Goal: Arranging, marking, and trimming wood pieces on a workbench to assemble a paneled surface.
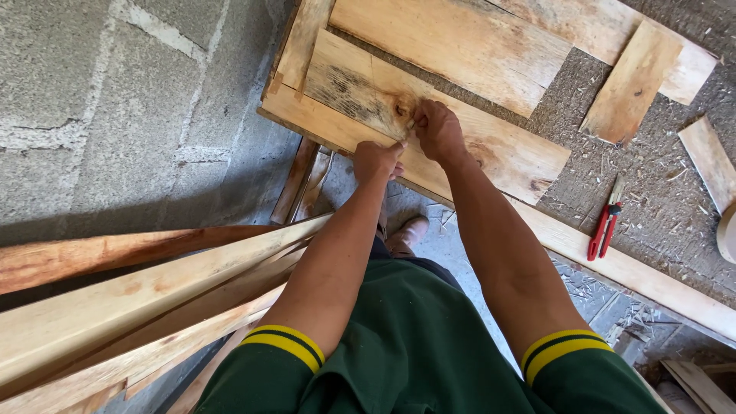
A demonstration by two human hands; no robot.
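We see a worktop [652,192] strewn with sawdust, pale planks on it. Our hands meet on the stained plank [429,123] at the worktop's left front corner. The left hand [377,159] is curled shut at its near edge; the right hand [437,130] pinches at a dark knot, contents hidden. Red pliers [606,224] lie near the front edge.
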